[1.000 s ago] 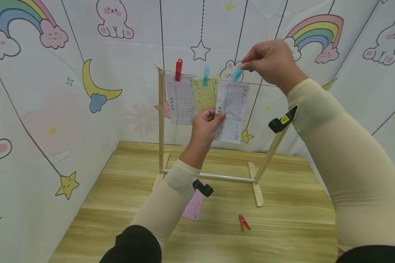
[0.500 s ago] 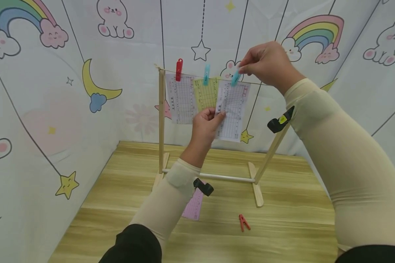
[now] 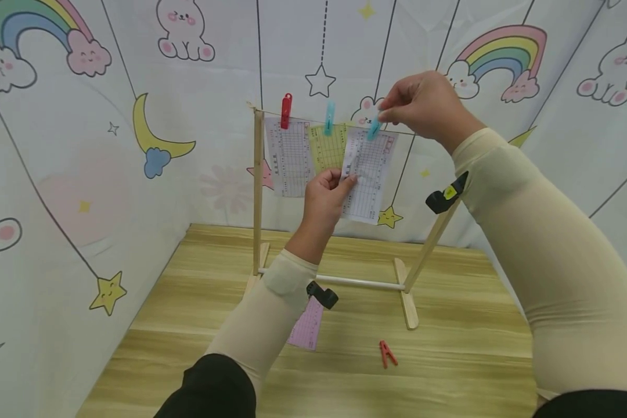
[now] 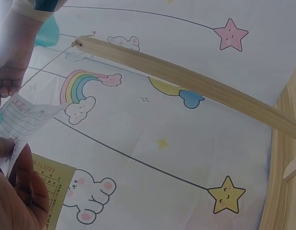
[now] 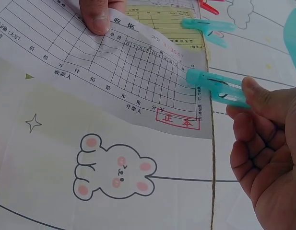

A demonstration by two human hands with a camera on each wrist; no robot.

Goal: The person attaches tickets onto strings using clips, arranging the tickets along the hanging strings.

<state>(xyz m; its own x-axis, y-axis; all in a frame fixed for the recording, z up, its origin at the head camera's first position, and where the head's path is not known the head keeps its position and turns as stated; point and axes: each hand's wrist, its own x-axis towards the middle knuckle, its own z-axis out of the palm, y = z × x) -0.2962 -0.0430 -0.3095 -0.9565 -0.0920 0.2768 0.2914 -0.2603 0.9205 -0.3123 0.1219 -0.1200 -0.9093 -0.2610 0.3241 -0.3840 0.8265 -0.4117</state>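
Observation:
My left hand [image 3: 325, 200] pinches the left edge of a white receipt slip [image 3: 368, 180] between thumb and fingers. At the slip's top edge, my right hand [image 3: 423, 107] grips a light blue clothespin [image 3: 374, 128]. The right wrist view shows that clothespin [image 5: 219, 88] lying over the slip's edge and the string [image 5: 213, 167], with thumb and fingers on its handle end. Left of it on the same string hang a yellow slip [image 3: 328, 148] under another light blue clothespin [image 3: 329, 119] and a white slip [image 3: 289, 159] under a red clothespin [image 3: 286, 111].
The string runs between two wooden posts [image 3: 258, 191] on feet, joined low by a white rod [image 3: 360, 283]. On the wood-grain table [image 3: 439, 371] lie a pink slip [image 3: 307, 328], partly behind the left forearm, and a red clothespin [image 3: 388, 354]. A patterned cloth backdrop [image 3: 219, 145] stands behind.
My right hand has come slightly down and left, and the blue clothespin has moved lower onto the white slip's top edge. The left hand keeps its pinch almost in place.

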